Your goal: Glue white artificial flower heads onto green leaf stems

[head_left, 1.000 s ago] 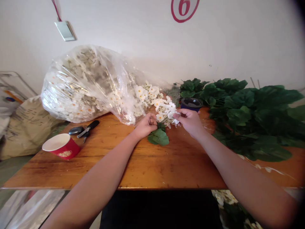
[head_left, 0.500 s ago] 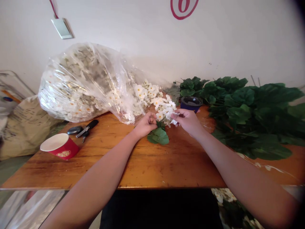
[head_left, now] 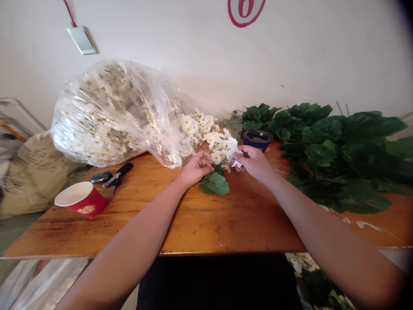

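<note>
My left hand is closed, its thumb and fingers pinching the stems of a spray of artificial flowers. Green leaves hang just below those fingers. White blossoms with yellow centres fill the space between my two hands. On the right, my right hand is closed with its fingertips gripping white petals of the spray. Parts of the stems are hidden behind the fingers. Loose white flowers lie just behind, at the mouth of a clear plastic bag full of similar flowers.
A red paper cup and keys with a fob are on the wooden table, left. A dark blue round container stands behind my right hand. Piled green leaves cover the right side. The wall is behind.
Both hands keep nearly the same place and grip. My right fingertips have shifted slightly on the white petals, and the view has tilted a little.
</note>
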Available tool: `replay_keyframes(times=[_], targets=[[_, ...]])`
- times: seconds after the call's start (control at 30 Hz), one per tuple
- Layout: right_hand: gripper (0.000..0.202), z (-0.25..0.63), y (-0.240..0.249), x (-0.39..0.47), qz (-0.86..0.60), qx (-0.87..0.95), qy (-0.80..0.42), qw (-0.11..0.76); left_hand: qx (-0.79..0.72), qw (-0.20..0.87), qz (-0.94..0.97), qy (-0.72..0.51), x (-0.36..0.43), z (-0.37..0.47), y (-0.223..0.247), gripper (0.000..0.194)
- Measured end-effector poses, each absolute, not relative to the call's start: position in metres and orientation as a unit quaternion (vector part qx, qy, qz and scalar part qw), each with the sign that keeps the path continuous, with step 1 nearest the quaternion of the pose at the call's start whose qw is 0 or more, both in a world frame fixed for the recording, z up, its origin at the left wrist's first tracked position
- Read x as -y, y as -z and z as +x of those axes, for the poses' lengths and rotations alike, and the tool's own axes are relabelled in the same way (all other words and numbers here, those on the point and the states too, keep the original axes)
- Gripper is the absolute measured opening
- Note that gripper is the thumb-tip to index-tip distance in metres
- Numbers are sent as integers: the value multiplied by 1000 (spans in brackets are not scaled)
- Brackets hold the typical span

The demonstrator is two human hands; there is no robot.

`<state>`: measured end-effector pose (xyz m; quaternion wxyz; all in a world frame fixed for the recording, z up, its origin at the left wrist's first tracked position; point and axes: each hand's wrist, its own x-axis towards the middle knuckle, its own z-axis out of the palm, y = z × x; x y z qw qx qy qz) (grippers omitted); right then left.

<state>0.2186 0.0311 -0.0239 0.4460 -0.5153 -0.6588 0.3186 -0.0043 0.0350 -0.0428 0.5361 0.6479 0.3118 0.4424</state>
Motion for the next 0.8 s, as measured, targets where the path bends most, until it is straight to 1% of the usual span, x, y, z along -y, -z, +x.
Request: replay_keyframes(times=[0.33,0.6,0.8], targets=[[35,214,16,-22,-542,687,-226,429,-316,556,618,-458,-42,-5,47,28],[39,218,16,-23,-534,679,-266,428,-340,534,632,-448,-38,-4,45,29],[34,217,14,-21,-522,682,-287,424,-338,532,635,-446,-39,-4,46,30]])
